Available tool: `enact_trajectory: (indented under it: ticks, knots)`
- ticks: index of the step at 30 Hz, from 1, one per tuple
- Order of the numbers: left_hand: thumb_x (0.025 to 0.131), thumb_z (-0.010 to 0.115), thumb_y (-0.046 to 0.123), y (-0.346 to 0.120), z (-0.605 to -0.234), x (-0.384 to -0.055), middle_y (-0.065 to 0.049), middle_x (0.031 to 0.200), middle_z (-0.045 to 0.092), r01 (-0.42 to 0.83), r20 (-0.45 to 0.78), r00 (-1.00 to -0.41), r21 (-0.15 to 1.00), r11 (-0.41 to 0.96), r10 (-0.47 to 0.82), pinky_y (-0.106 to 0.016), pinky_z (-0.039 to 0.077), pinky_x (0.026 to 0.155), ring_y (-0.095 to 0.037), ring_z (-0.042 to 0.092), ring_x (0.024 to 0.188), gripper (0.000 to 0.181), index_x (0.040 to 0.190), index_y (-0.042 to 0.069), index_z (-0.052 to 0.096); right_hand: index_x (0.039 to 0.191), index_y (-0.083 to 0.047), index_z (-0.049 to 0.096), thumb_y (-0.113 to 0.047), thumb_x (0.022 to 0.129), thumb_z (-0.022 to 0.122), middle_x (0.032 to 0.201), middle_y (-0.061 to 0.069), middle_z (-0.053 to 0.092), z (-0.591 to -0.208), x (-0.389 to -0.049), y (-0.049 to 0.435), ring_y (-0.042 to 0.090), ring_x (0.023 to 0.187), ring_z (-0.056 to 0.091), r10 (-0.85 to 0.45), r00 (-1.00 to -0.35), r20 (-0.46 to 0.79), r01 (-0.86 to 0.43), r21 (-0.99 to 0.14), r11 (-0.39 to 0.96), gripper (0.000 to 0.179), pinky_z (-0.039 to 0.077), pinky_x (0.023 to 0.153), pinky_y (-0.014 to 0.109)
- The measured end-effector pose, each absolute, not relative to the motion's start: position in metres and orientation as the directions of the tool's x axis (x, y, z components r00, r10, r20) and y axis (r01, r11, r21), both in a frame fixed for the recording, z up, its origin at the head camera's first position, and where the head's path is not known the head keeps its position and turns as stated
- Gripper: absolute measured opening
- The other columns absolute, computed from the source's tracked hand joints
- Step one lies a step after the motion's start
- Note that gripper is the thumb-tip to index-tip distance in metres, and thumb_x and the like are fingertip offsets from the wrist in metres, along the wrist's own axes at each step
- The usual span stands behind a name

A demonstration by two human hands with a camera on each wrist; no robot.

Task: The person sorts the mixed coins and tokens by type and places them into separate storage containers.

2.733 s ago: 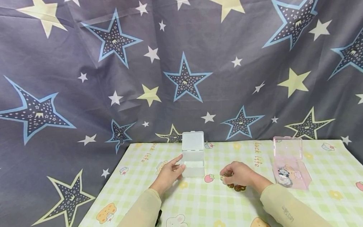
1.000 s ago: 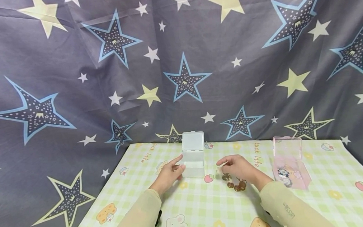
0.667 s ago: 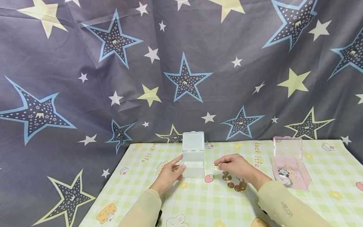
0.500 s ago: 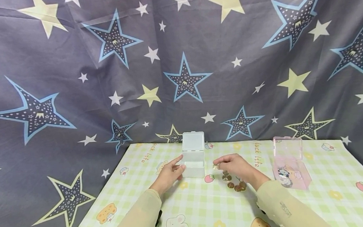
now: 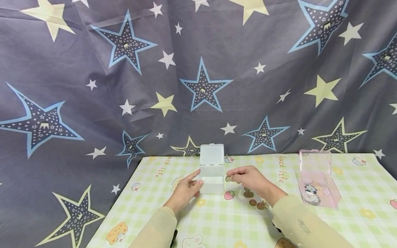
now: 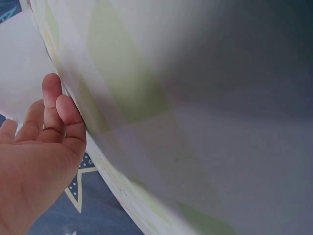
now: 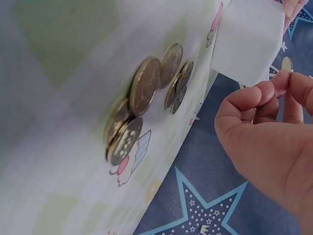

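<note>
A white lidded box (image 5: 214, 188) stands on the table with its lid (image 5: 212, 154) raised at the back. My left hand (image 5: 184, 191) rests against the box's left side, its fingers loosely extended along the wall. At the box's right side is my right hand (image 5: 251, 179), pinching a coin (image 7: 287, 64) between thumb and fingertips, close to the box's rim. Several coins (image 7: 145, 85) lie on the cloth below and behind the right hand, some leaning on or overlapping one another. The box's inner floor is hidden.
To the right stands a clear pink box (image 5: 328, 203) with its lid up and small dark and silvery items inside. A green checked cloth (image 5: 152, 238) covers the table. A star-patterned curtain (image 5: 199, 128) hangs right behind the table's back edge.
My right hand has picked a coin from the group and carried it left and away from me, up to the white box. The left hand has stayed at the box.
</note>
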State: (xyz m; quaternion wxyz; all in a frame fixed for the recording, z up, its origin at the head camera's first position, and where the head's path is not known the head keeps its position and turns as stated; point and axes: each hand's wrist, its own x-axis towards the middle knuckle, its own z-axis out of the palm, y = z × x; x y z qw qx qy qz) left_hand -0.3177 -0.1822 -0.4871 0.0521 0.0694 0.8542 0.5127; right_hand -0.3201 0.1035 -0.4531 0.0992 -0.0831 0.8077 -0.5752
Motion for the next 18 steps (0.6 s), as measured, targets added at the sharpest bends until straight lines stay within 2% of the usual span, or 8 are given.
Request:
enact_trajectory:
  ticks: [8, 18]
  knots:
    - [0.109, 0.064, 0.036, -0.182, -0.486, -0.317, -0.01, 0.129, 0.078, 0.074, -0.01, -0.985, 0.877, 0.474, 0.172, -0.03, 0.048, 0.077, -0.022, 0.068, 0.083, 0.061, 0.165, 0.026, 0.044, 0.125, -0.009, 0.079, -0.019, 0.103, 0.065, 0.125, 0.008, 0.079, -0.453, -0.322, 0.097, 0.026, 0.123, 0.069, -0.241, -0.969, -0.061, -0.018, -0.949, 0.314, 0.028, 0.05, 0.112, 0.058]
    - [0.109, 0.064, 0.036, -0.182, -0.487, -0.318, -0.012, 0.133, 0.076, 0.081, -0.008, -0.983, 0.874, 0.478, 0.181, -0.03, 0.048, 0.077, -0.023, 0.068, 0.084, 0.061, 0.166, 0.026, 0.043, 0.126, -0.008, 0.079, -0.02, 0.103, 0.067, 0.123, 0.009, 0.079, -0.452, -0.321, 0.091, 0.023, 0.119, 0.07, -0.257, -0.964, -0.064, -0.021, -0.948, 0.317, 0.029, 0.052, 0.109, 0.057]
